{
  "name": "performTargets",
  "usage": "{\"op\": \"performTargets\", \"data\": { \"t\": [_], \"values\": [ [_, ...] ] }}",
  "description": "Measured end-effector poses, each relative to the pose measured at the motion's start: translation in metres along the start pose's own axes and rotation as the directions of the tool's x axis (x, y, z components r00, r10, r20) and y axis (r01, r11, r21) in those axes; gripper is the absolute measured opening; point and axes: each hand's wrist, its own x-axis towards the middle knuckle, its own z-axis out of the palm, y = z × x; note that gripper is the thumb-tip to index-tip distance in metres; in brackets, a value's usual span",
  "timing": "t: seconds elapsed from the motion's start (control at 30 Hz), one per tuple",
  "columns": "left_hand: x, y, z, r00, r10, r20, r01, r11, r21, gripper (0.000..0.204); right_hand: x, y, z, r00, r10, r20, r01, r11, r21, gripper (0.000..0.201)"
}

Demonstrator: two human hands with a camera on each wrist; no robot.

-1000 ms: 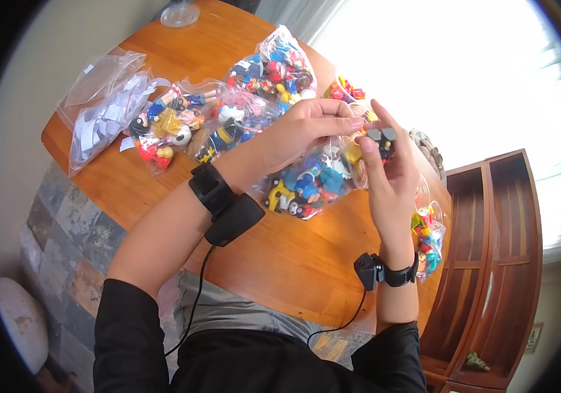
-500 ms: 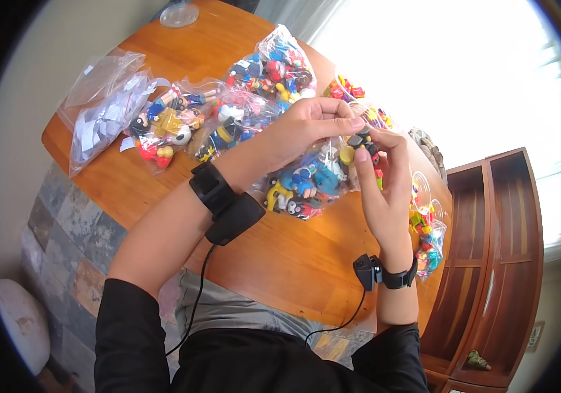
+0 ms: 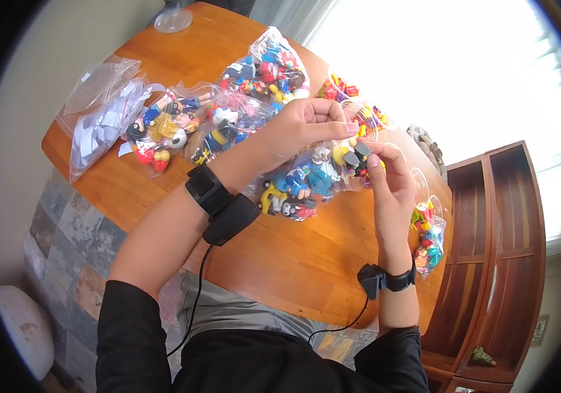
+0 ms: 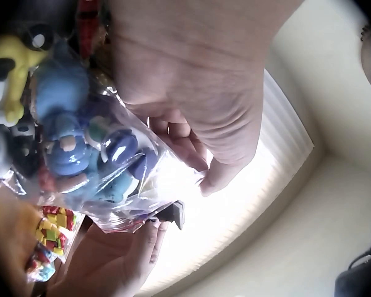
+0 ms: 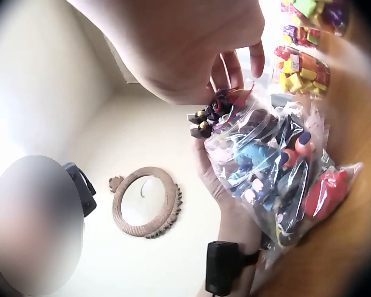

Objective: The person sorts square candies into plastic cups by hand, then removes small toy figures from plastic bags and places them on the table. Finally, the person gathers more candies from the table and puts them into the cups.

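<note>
My left hand point(image 3: 316, 124) pinches the top edge of a clear plastic bag point(image 4: 127, 161) between thumb and fingers. Blue, yellow and black-and-white toy figures point(image 3: 307, 180) fill that bag. My right hand point(image 3: 393, 193) pinches a small dark toy figure point(image 5: 217, 110) with flat grey feet and red parts. The figure is right at the bag's upper edge, its feet point(image 3: 358, 155) pointing up and out in the head view. Seen from the right wrist, the bag hangs beside the figure, with the left hand behind it.
More clear bags of toy figures point(image 3: 162, 128) lie on the wooden table point(image 3: 228, 196). A bag of white paper slips point(image 3: 100, 131) is at the left, and a clear plastic lid point(image 3: 173, 21) at the far edge. Bags of colourful pieces point(image 3: 428, 245) line the right edge; a wooden shelf point(image 3: 483, 262) stands beyond.
My right hand has brought the dark figure leftward to the bag's upper edge, and the figure has turned in its fingers. My left hand has stayed at the bag.
</note>
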Motion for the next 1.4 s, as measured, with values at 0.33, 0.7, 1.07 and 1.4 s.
{"op": "performTargets", "data": {
  "t": [0.33, 0.7, 1.07, 1.4],
  "values": [
    [0.000, -0.001, -0.001, 1.000, -0.009, 0.003, 0.009, 1.000, -0.003, 0.015, -0.010, -0.005, -0.011, 0.930, 0.319, 0.181, -0.353, 0.913, 0.205, 0.038],
    [-0.002, 0.002, 0.003, 0.999, -0.031, 0.010, 0.030, 0.999, 0.037, 0.015, -0.019, -0.008, -0.020, 0.848, 0.330, 0.416, -0.468, 0.833, 0.294, 0.050],
    [-0.006, 0.011, 0.031, 0.985, 0.034, -0.169, 0.036, 0.920, 0.391, 0.016, -0.027, -0.026, -0.041, 0.938, 0.306, 0.165, -0.327, 0.938, 0.119, 0.037],
    [-0.025, 0.044, 0.126, 0.965, 0.260, -0.021, -0.065, 0.320, 0.945, 0.024, -0.062, -0.077, -0.101, 0.996, -0.049, 0.072, 0.081, 0.835, -0.545, 0.029]
  ]
}}
